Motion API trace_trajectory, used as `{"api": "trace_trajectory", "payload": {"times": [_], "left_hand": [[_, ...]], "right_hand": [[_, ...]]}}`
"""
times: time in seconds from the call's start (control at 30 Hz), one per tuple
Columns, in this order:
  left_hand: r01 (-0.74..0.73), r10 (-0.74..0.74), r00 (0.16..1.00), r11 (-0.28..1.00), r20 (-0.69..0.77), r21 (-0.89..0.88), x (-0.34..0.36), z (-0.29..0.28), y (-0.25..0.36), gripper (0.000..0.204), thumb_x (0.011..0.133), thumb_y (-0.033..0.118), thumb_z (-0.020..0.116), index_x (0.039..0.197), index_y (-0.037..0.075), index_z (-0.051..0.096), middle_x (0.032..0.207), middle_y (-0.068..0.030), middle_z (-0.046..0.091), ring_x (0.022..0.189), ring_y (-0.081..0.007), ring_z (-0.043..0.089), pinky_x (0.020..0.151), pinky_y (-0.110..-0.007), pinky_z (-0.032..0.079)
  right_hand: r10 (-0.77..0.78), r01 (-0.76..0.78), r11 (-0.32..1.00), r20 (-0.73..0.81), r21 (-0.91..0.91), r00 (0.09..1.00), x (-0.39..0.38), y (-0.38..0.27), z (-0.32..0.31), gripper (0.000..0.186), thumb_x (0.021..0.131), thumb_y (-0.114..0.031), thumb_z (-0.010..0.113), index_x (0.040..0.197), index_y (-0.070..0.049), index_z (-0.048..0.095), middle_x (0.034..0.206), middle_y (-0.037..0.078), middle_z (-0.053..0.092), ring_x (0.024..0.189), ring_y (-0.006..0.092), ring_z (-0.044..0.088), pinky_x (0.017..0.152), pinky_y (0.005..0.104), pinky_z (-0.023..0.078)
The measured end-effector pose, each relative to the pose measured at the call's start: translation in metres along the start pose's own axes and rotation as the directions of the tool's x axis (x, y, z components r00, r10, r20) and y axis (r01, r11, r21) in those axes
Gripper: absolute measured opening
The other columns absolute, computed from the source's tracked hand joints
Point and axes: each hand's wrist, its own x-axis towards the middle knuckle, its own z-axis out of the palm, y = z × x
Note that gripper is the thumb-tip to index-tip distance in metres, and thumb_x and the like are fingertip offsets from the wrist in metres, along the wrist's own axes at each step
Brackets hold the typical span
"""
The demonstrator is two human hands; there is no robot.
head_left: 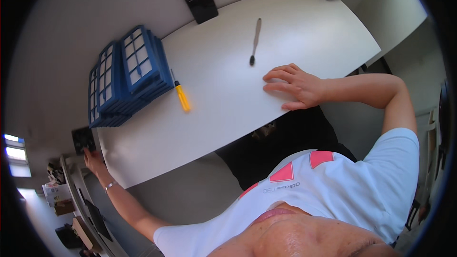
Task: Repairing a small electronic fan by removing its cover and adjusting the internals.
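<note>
While the white table (214, 100) is touched by the right hand (301, 90), its fingers are held apart, nothing gripped | black square unit (82, 138) is met at its lower edge by the left hand (95, 164), beside the table's left end | left finger closure cannot be told.

Materials and finishes

The tabletop (214, 109) is smooth with a soft sheen; blue frames (124, 90) look matt plastic around paper-like panels (136, 42). The screwdriver (182, 97) has a glossy plastic handle and metal-looking shaft. The black block (83, 139) appears matt plastic, the bracelet (110, 185) shiny metal.
</note>
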Motion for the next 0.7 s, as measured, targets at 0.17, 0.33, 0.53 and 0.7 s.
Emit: {"api": "trace_trajectory", "payload": {"times": [0.17, 0.33, 0.53, 0.7], "left_hand": [[0.092, -0.025, 0.987, 0.897, 0.158, -0.432, -0.1, -0.018, 0.076, 0.032, 0.097, 0.034, 0.064, 0.106, 0.003, 0.065, 0.086, -0.005, 0.063, 0.07, -0.014, 0.054, 0.065, -0.024, 0.048], [0.266, -0.085, 0.858, 0.918, 0.507, -0.295, -0.244, 0.049, 0.121, 0.034, 0.101, 0.034, 0.056, 0.119, 0.007, 0.063, 0.11, -0.0069, 0.069, 0.078, -0.013, 0.065, 0.061, -0.025, 0.05], [0.206, -0.091, 0.47, 0.978, 0.878, -0.009, -0.399, 0.182, 0.115, 0.037, 0.102, 0.024, 0.054, 0.124, -0.005, 0.055, 0.111, -0.009, 0.066, 0.091, -0.0139, 0.065, 0.079, -0.026, 0.052], [-0.042, -0.115, 0.449, 0.988, 0.886, 0.149, -0.428, 0.226, 0.116, 0.034, 0.1, 0.032, 0.055, 0.11, -0.001, 0.061, 0.083, 0.0008, 0.06, 0.072, -0.0056, 0.054, 0.064, -0.021, 0.045]], "right_hand": [[0.022, -0.022, 1.0, -0.038, -0.004, 0.999, -0.011, -0.001, 0.006, 0.057, 0.092, -0.045, 0.057, 0.138, -0.013, 0.045, 0.142, 0.016, 0.04, 0.134, 0.0351, 0.036, 0.108, 0.0484, 0.029], [-0.048, 0.065, 0.988, -0.126, 0.139, 0.991, -0.006, 0.0, 0.012, 0.059, 0.092, -0.038, 0.061, 0.142, -0.013, 0.041, 0.145, 0.017, 0.037, 0.135, 0.0371, 0.034, 0.111, 0.0491, 0.028], [0.211, -0.103, 0.975, -0.656, 0.199, 0.724, -0.032, 0.061, -0.027, 0.054, 0.094, -0.027, 0.061, 0.141, -0.01, 0.042, 0.146, 0.017, 0.038, 0.137, 0.0354, 0.033, 0.115, 0.0452, 0.027], [0.566, -0.36, 0.793, -0.814, 0.492, 0.134, -0.105, 0.213, -0.084, 0.054, 0.099, -0.047, 0.052, 0.128, -0.002, 0.054, 0.129, 0.018, 0.055, 0.124, 0.0314, 0.049, 0.107, 0.0392, 0.037]]}}
